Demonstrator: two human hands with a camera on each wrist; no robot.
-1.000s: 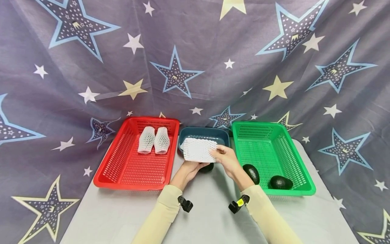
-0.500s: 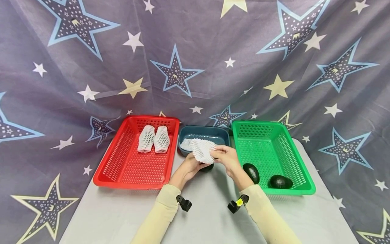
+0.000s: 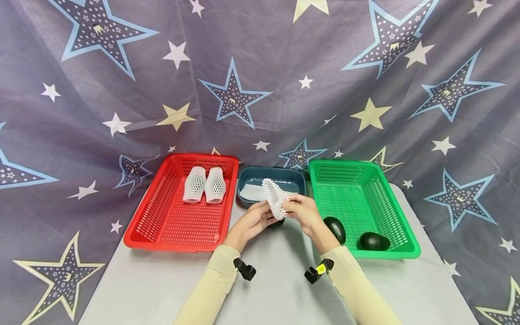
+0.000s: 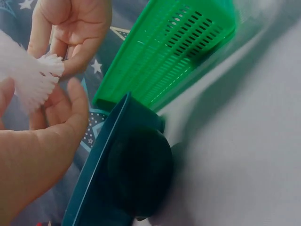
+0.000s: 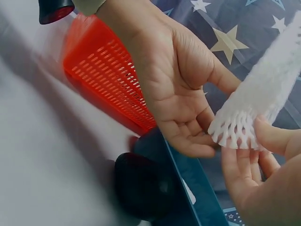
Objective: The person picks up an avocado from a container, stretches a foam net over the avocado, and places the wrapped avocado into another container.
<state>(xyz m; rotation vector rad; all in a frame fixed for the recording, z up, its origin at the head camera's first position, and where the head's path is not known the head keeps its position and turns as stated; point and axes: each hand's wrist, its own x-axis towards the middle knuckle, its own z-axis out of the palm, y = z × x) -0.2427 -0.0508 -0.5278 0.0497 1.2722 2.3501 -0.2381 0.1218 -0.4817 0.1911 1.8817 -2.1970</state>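
A white foam net sleeve [image 3: 274, 198] is held up between both hands, its toothed open end turned toward the person. My right hand [image 3: 304, 215] pinches it from the right, the thumb [image 5: 268, 134] lying on the mesh. From the other side my left hand [image 3: 253, 223] holds the sleeve's edge between thumb and fingers. On the table beneath the hands lies a dark avocado [image 3: 277, 224], mostly covered in the head view; it shows in the left wrist view [image 4: 141, 174] as a dark round shape before the blue container.
A blue container [image 3: 294, 175] with white foam netting [image 3: 253, 192] stands behind the hands. The red basket [image 3: 174, 247] at left holds two net-covered fruits [image 3: 195, 184]. In the green basket [image 3: 361, 180] at right lie two avocados [image 3: 374, 241]. A star-patterned cloth hangs behind.
The sleeve, first seen broadside and flat, has been turned and narrowed between the hands, its end facing nearer. The left hand's fingers have come up along it. Baskets and fruit stay put.
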